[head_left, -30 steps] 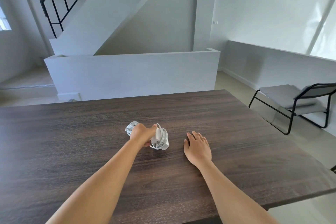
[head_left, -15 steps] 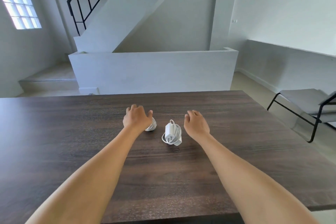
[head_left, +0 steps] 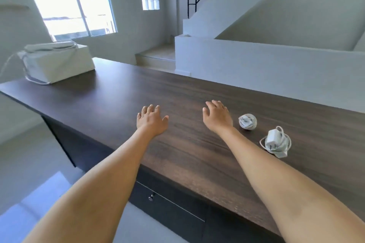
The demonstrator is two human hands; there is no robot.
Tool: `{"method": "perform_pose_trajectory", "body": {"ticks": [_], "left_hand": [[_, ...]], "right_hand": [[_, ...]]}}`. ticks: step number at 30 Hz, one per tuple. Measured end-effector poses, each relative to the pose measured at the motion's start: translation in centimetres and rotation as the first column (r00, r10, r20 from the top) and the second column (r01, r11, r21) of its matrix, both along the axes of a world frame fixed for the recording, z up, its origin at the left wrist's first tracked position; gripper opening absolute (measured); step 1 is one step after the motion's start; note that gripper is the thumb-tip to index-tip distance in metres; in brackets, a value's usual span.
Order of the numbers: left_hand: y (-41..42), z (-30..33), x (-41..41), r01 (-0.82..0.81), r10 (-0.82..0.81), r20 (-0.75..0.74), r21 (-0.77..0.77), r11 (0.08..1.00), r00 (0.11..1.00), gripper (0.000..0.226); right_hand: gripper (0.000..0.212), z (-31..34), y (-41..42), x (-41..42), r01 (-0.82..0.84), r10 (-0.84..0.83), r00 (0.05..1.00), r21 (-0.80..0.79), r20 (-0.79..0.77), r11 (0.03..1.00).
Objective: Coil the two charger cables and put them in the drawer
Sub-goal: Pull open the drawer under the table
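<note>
Head view: left hand point(head_left: 151, 120) and right hand point(head_left: 216, 116) are held over the table point(head_left: 110, 102), fingers spread and holding nothing, with the small coil point(head_left: 247, 121) just right of the right hand, the charger coil point(head_left: 276, 142) nearer, and the drawer point(head_left: 167, 206) closed below.

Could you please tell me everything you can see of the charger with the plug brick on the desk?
The charger is a white plug brick with its thin white cable wound round it in loose loops, one loop standing up at the top. It looks like smooth plastic. It lies tilted on the dark wood desk, near the front edge, to the right of the right hand and nearer than the other coiled cable. Neither hand touches it; only the desk does.
</note>
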State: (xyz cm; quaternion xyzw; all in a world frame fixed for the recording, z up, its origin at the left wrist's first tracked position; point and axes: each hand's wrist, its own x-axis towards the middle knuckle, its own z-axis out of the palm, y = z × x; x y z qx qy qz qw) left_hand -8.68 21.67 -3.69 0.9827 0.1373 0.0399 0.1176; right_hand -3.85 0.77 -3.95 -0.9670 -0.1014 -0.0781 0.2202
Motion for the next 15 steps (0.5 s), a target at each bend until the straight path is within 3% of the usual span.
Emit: {"method": "perform_pose_trajectory", "body": {"ticks": [9, 15], "left_hand": [[13.2, -0.5, -8.4, -0.259, 0.259, -0.034, 0.007, 0.966, 0.965, 0.063], [21.4, -3.1, -12.6, -0.282, 0.283, -0.084, 0.018, 0.959, 0.955, 0.064]], "right_hand": [[0.048, -1.2, 16.0, -3.8, -0.289, 0.289, 0.957, 0.022, -0.022, 0.957], [0.044, -3.9, 25.6, -9.4, -0.447, 0.443, 0.893, 0.046, 0.078, 0.893]]}}
